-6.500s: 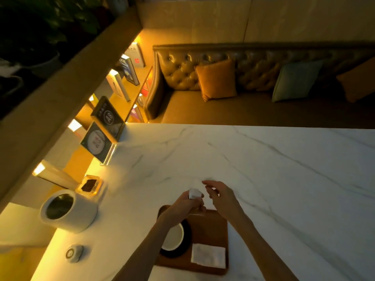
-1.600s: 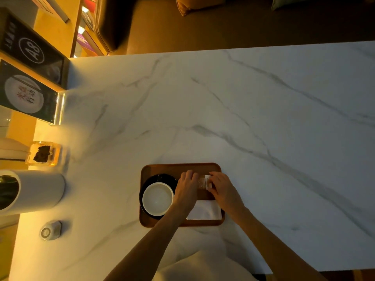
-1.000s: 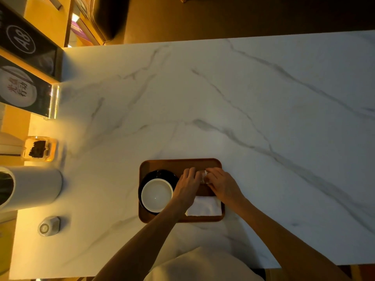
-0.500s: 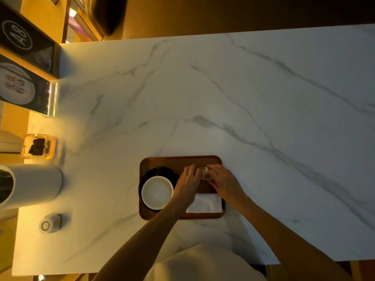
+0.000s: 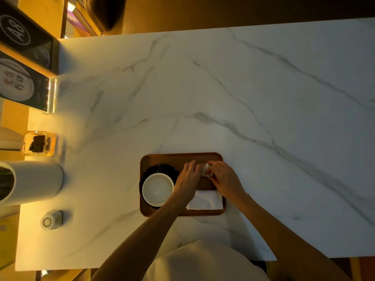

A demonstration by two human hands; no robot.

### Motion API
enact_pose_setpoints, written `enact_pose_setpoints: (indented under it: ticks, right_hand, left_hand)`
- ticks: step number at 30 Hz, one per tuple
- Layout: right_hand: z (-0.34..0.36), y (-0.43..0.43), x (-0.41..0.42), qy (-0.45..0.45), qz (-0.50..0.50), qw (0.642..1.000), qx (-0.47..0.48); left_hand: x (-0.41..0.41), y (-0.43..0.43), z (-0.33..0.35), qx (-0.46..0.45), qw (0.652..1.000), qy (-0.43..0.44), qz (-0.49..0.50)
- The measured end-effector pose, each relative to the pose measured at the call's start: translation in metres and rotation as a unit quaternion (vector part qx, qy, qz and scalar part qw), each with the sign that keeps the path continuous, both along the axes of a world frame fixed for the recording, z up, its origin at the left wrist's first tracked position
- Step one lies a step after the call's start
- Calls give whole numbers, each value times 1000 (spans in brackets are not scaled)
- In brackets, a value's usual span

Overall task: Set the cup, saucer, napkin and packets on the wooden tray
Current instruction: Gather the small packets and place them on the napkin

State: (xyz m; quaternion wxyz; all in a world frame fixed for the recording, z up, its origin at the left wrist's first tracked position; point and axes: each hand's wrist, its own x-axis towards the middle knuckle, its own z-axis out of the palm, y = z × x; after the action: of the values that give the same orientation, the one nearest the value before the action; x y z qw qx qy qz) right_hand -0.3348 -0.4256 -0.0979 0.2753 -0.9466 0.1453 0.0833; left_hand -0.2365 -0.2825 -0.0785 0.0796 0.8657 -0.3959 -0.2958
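Note:
A wooden tray (image 5: 174,158) lies on the marble table near its front edge. On its left half a white cup (image 5: 157,189) stands on a black saucer (image 5: 160,168). A folded white napkin (image 5: 206,200) lies on the tray's near right corner. My left hand (image 5: 188,177) and my right hand (image 5: 222,177) meet over the tray's right half, fingertips pinching small pale packets (image 5: 206,170) low against the tray. The hands hide most of the packets.
At the table's left edge stand a white cylindrical container (image 5: 34,180), a small glass dish with dark contents (image 5: 38,142), a grey round device (image 5: 51,219) and upright sign stands (image 5: 22,82). A sofa lies beyond the far edge.
Earlier both hands held the packets above the table beyond the tray. They have since brought them down onto the tray's right half and stay pressed together there; the view has tilted downward.

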Motion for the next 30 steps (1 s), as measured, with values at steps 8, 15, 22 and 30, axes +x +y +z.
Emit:
enact_pose_setpoints:
  ticks: [8,15,22,30]
  right_hand:
    - [0,1,-1,1,3,1000,-2]
    - [5,2,-1,27,5,1000,4]
    - [13,-2,-16,14,-46,998,39]
    - [0,25,-84,102,-9,995,-23]
  left_hand:
    - [-2,1,-1,-7,1000,-4,6]
    - [-2,2,-2,-10,1000,-2,11]
    - [-19,18,4,-35,998,-40,-23]
    - [-67,81,-10,50,989,-78,-118]
